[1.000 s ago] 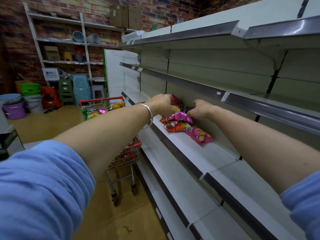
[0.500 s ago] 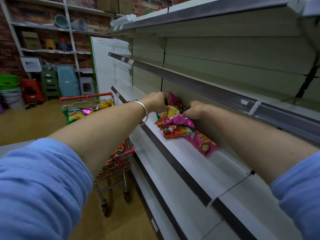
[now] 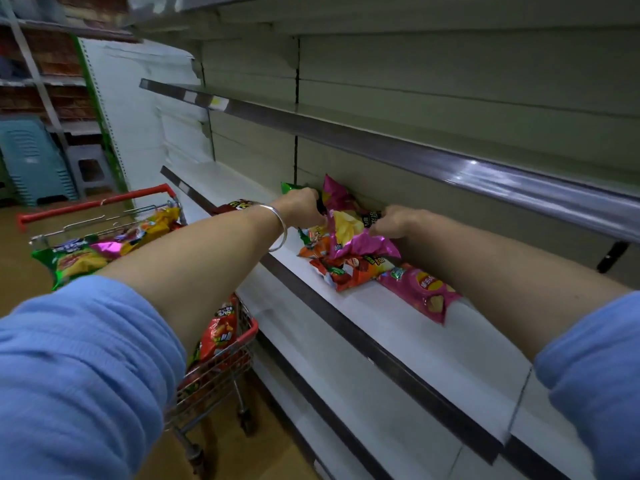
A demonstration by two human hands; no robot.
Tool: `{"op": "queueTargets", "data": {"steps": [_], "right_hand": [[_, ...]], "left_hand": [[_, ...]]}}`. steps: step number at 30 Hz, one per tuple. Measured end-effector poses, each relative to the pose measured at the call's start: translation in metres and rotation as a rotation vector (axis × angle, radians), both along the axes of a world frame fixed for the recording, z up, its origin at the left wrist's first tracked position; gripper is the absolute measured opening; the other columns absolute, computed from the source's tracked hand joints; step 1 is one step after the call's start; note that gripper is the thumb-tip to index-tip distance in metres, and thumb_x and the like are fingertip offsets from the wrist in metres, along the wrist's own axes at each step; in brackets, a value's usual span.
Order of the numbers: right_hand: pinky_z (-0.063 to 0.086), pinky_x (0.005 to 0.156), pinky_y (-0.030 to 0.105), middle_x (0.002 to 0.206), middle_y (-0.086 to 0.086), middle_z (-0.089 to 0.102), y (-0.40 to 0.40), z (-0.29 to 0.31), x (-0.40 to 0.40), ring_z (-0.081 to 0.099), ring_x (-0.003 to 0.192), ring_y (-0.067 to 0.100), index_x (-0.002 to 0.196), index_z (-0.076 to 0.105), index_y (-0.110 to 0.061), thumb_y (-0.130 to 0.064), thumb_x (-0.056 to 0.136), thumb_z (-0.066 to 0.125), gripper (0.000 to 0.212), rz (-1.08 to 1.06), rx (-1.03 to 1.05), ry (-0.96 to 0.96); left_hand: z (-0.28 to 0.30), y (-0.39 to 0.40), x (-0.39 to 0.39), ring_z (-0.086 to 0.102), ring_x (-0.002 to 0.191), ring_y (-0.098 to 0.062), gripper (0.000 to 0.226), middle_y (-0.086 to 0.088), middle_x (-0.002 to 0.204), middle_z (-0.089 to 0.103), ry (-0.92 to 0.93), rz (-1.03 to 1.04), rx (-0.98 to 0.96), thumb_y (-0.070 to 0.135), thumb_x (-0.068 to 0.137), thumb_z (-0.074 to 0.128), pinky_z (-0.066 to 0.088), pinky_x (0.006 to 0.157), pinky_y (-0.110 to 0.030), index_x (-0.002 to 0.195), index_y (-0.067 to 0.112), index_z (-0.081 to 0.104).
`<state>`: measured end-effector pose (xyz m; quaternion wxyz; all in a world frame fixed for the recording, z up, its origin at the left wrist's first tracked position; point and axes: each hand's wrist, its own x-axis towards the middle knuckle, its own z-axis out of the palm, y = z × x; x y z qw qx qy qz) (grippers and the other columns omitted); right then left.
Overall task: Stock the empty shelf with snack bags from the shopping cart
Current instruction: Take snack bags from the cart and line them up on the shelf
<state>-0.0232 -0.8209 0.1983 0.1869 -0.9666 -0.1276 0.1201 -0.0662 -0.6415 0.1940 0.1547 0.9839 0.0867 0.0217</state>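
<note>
**Entry: arranging snack bags at the back of the shelf**

Obs. Both hands are at frame centre, over a loose pile of snack bags on the shelf point(image 3: 408, 317). The left hand point(image 3: 300, 202) has its fingers curled round a bag at the back; the bag's green corner point(image 3: 289, 187) shows just above the knuckles. The right hand point(image 3: 394, 221) pinches the top edge of the magenta chip bag point(image 3: 349, 237), which stands half upright. Behind it a second magenta bag point(image 3: 334, 195) leans on the back panel. An orange-red bag point(image 3: 349, 271) lies flat under the pile, and a pink bag point(image 3: 424, 289) lies flat just right of it, apart from both hands.

Supply. The shopping cart point(image 3: 100, 202), at left of frame, holds more bags point(image 3: 79, 258). Judged: the task is early; most of the shelf run toward lower right is bare.

Method note (judgement).
- Stand each bag against the back panel, face outward, before releasing it.
- Hold by the crimped seams; squeezing the middle risks crushing the chips.
- Lift the flat orange-red bag out first, or the pile will slide when the upper bags shift.
- Watch the front lip: the pink bag lies near it.
</note>
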Motion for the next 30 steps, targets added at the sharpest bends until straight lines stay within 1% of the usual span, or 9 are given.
{"op": "queueTargets", "data": {"steps": [6,9,12,14,17,21,23,27,30], "right_hand": [[0.052,0.096,0.042,0.122,0.018,0.057,0.042,-0.010,0.021,0.060,0.113,0.033,0.133,0.051,0.003,-0.028,0.094,0.063,0.050,-0.134,0.030,0.034],[0.052,0.092,0.038,0.121,0.019,0.054,0.050,-0.020,0.026,0.056,0.111,0.032,0.139,0.043,0.005,-0.030,0.098,0.058,0.056,-0.183,0.027,0.068],[0.049,0.076,0.033,0.127,0.022,0.053,0.050,-0.028,0.030,0.056,0.115,0.034,0.145,0.035,0.003,-0.029,0.100,0.057,0.059,-0.243,0.014,0.144],[0.049,0.084,0.037,0.143,0.023,0.045,0.050,-0.032,0.036,0.054,0.122,0.038,0.149,0.030,0.001,-0.028,0.098,0.060,0.066,-0.264,0.019,0.176],[0.051,0.090,0.041,0.143,0.026,0.046,0.052,-0.039,0.050,0.056,0.120,0.040,0.147,0.033,0.003,-0.027,0.097,0.062,0.065,-0.280,0.016,0.194],[0.052,0.096,0.045,0.142,0.024,0.049,0.056,-0.047,0.073,0.056,0.121,0.039,0.141,0.043,0.002,-0.022,0.095,0.064,0.056,-0.266,0.013,0.221],[0.052,0.096,0.042,0.136,0.021,0.054,0.059,-0.050,0.083,0.058,0.118,0.035,0.134,0.051,0.001,-0.025,0.093,0.068,0.051,-0.247,-0.004,0.214],[0.051,0.099,0.040,0.132,0.019,0.056,0.063,-0.056,0.103,0.057,0.118,0.032,0.133,0.052,0.000,-0.023,0.094,0.066,0.047,-0.238,-0.001,0.220],[0.050,0.100,0.040,0.131,0.017,0.056,0.063,-0.059,0.114,0.057,0.119,0.032,0.134,0.051,0.000,-0.024,0.097,0.062,0.046,-0.246,0.022,0.228]], "left_hand": [[-0.011,0.039,0.041,0.049,0.097,-0.021,0.025,-0.009,0.110,0.052,0.056,-0.122,0.011,0.028,0.098,0.057,0.041,0.080,-0.029,0.120,0.019,0.051],[-0.029,0.047,0.063,0.053,0.116,-0.028,0.042,-0.014,0.127,0.055,0.114,-0.167,-0.030,0.028,0.098,0.058,0.044,0.097,-0.035,0.135,0.011,0.051],[-0.046,0.050,0.087,0.046,0.100,-0.020,0.030,-0.007,0.112,0.048,0.157,-0.165,-0.089,0.031,0.097,0.061,0.044,0.087,-0.032,0.122,0.016,0.056],[-0.057,0.050,0.106,0.047,0.099,-0.019,0.027,-0.007,0.115,0.050,0.177,-0.143,-0.153,0.032,0.096,0.062,0.045,0.087,-0.031,0.114,0.011,0.059],[-0.071,0.045,0.130,0.057,0.113,-0.027,0.054,-0.009,0.129,0.058,0.189,-0.126,-0.220,0.035,0.091,0.068,0.050,0.101,-0.040,0.133,0.005,0.053],[-0.093,0.039,0.170,0.058,0.115,-0.030,0.062,-0.009,0.132,0.059,0.185,-0.118,-0.246,0.044,0.083,0.071,0.051,0.098,-0.042,0.134,0.012,0.054],[-0.097,0.035,0.181,0.055,0.122,-0.033,0.079,-0.013,0.139,0.055,0.171,-0.068,-0.290,0.050,0.077,0.072,0.050,0.100,-0.042,0.141,0.011,0.046],[-0.104,0.028,0.198,0.027,0.145,-0.037,0.098,-0.018,0.160,0.023,0.138,0.061,-0.367,0.051,0.091,0.062,0.033,0.115,-0.044,0.158,0.009,0.004],[-0.115,0.026,0.215,0.012,0.150,-0.038,0.099,-0.017,0.164,0.009,0.115,0.074,-0.393,0.058,0.091,0.057,0.020,0.120,-0.047,0.158,0.010,0.001]]}}
